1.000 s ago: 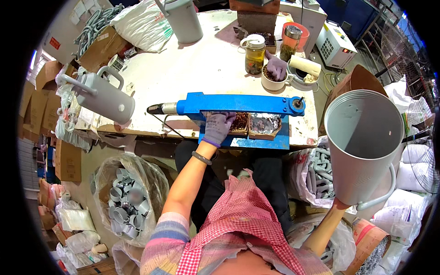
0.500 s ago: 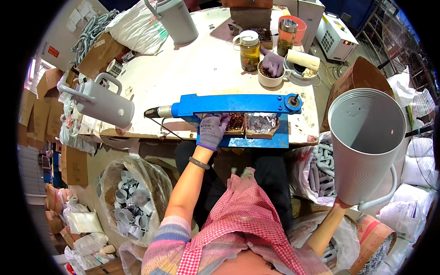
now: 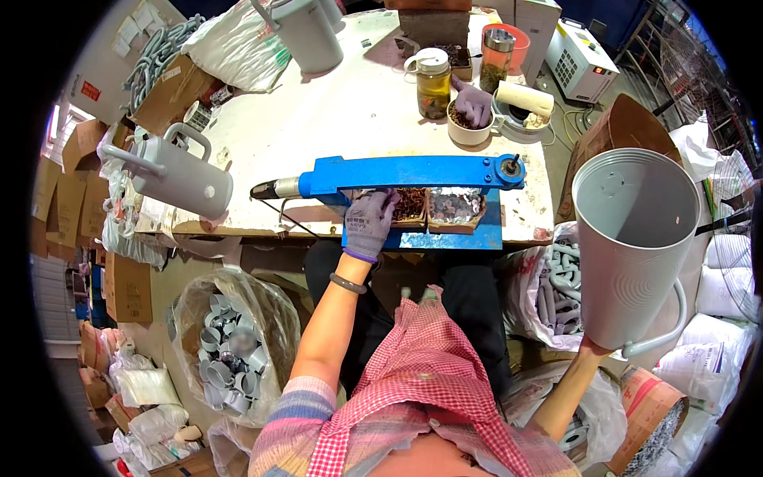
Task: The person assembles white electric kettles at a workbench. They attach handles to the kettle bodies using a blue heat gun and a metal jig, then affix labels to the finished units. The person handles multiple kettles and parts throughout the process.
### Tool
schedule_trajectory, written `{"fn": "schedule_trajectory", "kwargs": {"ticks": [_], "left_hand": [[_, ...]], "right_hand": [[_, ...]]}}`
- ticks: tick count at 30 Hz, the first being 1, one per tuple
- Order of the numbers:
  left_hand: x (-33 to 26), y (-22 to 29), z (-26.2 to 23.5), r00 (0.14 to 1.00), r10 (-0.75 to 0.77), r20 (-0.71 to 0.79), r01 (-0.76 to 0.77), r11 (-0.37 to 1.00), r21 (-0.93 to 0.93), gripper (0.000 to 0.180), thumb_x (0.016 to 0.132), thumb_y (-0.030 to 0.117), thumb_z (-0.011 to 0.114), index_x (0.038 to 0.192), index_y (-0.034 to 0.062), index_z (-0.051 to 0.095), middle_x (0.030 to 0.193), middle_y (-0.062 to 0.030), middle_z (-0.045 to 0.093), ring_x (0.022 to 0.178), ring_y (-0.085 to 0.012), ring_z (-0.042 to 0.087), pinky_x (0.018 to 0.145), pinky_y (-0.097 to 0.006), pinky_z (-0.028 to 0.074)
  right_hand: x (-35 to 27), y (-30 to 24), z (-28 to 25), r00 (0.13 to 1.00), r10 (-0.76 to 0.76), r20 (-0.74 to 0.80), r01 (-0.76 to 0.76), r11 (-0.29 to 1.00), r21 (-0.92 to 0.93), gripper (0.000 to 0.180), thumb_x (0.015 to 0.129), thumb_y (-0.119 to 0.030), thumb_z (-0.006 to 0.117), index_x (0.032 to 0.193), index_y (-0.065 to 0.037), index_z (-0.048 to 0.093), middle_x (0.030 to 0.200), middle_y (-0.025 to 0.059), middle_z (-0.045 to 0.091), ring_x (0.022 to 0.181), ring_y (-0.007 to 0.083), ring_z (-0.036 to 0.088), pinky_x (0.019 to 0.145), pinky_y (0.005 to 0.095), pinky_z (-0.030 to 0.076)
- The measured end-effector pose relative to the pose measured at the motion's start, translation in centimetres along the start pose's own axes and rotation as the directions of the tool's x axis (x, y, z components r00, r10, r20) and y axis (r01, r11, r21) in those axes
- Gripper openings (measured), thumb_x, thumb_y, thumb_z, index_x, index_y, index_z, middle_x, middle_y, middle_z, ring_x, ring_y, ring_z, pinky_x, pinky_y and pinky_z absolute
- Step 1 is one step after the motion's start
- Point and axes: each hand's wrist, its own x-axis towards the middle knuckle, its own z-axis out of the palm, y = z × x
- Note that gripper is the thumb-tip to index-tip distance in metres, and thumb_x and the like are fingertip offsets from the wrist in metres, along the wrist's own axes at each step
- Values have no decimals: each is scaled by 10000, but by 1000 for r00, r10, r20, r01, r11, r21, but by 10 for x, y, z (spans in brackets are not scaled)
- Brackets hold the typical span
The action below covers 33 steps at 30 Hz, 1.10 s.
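The white worktable fills the far half of the view, crowded at its far right with a glass jar, a cup and a roll of tape. On its left edge lies a finished grey watering can, spout pointing left.

To the near right, the right hand holds up a grey metal watering-can body by its narrow base, open mouth tilted toward the table; the hand is mostly hidden behind the can, so how its fingers lie cannot be told. Held from so low with its wide top leaning out, it looks top-heavy and could tip or slip, or its rim could strike the press.

At the table's near edge sits a blue lever press, its long arm running left to right above two small trays, one of dark fasteners, one of silvery ones. The gloved left hand reaches into the left tray, fingers curled together over the small parts; a loose pinch might scatter them off the near edge.

A clear bag of grey metal rings stands on the floor, near left.
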Motion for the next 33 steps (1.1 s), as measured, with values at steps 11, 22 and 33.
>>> {"fn": "schedule_trajectory", "kwargs": {"ticks": [11, 22, 33], "left_hand": [[61, 135, -44, 960, 46, 277, 226, 458, -860, 220, 915, 41, 671, 1118, -40, 699, 1048, -94, 720, 868, -101, 668, 748, -220, 554], [121, 173, 3, 928, 168, 332, 146, 657, -740, 180, 883, 113, 736, 1008, -18, 724, 857, -53, 729, 768, -77, 658, 731, -232, 549], [112, 167, -15, 940, 248, 234, -15, 715, -699, 299, 851, 165, 759, 1103, 12, 709, 958, -71, 730, 892, -143, 673, 780, -279, 546]], "right_hand": [[2, -1, -10, 985, -99, 141, 96, 995, 30, 599, 1004, -431, 435, 1491, -90, 364, 1475, 152, 449, 1314, 342, 488, 1081, 530, 439], [13, 4, -38, 994, -81, -68, 80, 997, -23, 588, 1004, -434, 435, 1475, -86, 385, 1454, 149, 470, 1303, 335, 498, 1079, 526, 440], [26, 5, -44, 977, -48, -207, 34, 997, -71, 577, 1003, -437, 435, 1458, -82, 406, 1432, 147, 491, 1291, 328, 508, 1076, 521, 440]]}}
